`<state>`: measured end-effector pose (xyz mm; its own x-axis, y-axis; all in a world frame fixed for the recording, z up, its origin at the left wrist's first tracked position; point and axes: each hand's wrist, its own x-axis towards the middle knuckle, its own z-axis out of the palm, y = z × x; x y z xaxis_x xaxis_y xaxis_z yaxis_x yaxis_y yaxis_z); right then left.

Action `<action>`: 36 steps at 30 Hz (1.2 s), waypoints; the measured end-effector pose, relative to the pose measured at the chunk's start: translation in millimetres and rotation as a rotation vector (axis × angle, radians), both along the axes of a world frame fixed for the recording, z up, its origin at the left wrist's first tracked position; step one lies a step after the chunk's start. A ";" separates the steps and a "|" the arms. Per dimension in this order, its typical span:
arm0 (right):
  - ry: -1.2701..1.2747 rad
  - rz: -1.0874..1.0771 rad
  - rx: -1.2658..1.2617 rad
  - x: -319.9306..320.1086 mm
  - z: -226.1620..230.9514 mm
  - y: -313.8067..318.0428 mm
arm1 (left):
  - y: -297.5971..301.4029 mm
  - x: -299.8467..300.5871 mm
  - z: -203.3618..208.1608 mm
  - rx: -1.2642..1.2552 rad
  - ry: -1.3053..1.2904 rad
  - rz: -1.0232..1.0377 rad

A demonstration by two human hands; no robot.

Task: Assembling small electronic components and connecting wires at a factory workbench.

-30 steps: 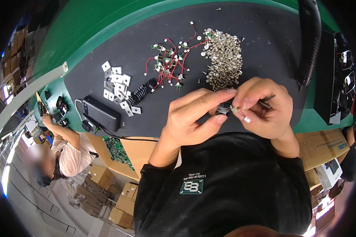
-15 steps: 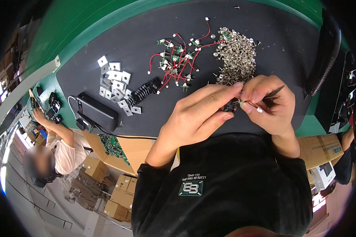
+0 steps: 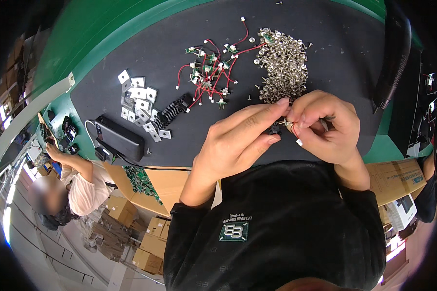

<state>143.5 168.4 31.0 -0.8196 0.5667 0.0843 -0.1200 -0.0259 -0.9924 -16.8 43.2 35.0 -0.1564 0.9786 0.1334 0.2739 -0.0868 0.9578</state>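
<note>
My left hand [image 3: 238, 140] is closed at the fingertips on a small black part [image 3: 275, 128], mostly hidden by the fingers. Against it, my right hand [image 3: 327, 126] pinches a small wired circuit board [image 3: 289, 123]; its red wire ends in a white connector [image 3: 299, 142] hanging below the fingers. A dark slim tool [image 3: 328, 118] shows at the curled right fingers, too covered to name. Just beyond both hands lies a heap of silvery flat-headed pins [image 3: 284, 65]. Left of it is a tangle of small green boards with red wires [image 3: 209, 72].
Square metal plates [image 3: 142, 93] lie at the left beside a row of black parts [image 3: 172, 112]. Nearer is a black power bank [image 3: 119, 137] with a cable. A thick black tube [image 3: 395, 63] stands at the right. Another person [image 3: 85, 189] works at the far left.
The white connector has swung lower and left, below my right fingers. The dark tool's pointed end shows less now. Both hands stay together, and the whole view has shifted slightly.
</note>
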 end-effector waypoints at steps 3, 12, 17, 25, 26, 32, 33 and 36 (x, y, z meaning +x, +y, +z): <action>0.026 -0.055 0.029 -0.6 -5.6 -5.8 | -2.4 3.6 2.5 -0.058 -0.065 0.036; 0.016 -0.068 0.209 -3.1 0.7 -6.1 | -7.8 7.0 -2.0 -0.121 -0.395 0.145; 0.006 -0.069 0.247 -3.2 1.4 -6.9 | -8.7 10.1 -7.2 -0.085 -0.454 0.136; -0.032 -0.083 0.209 -2.4 2.4 -6.6 | -8.9 12.2 -7.8 -0.041 -0.301 0.159; -0.015 -0.083 0.263 -2.9 1.1 -5.9 | -8.7 11.7 -9.3 -0.040 -0.301 0.159; -0.002 -0.074 0.332 -5.7 1.3 -6.1 | -11.4 12.6 -9.3 -0.117 -0.381 0.162; -0.015 -0.077 0.305 -5.5 1.2 -5.7 | -10.2 14.5 -10.7 -0.096 -0.361 0.182; -0.068 -0.063 0.243 -3.0 1.5 -5.3 | -8.9 14.0 -12.5 -0.058 -0.256 0.186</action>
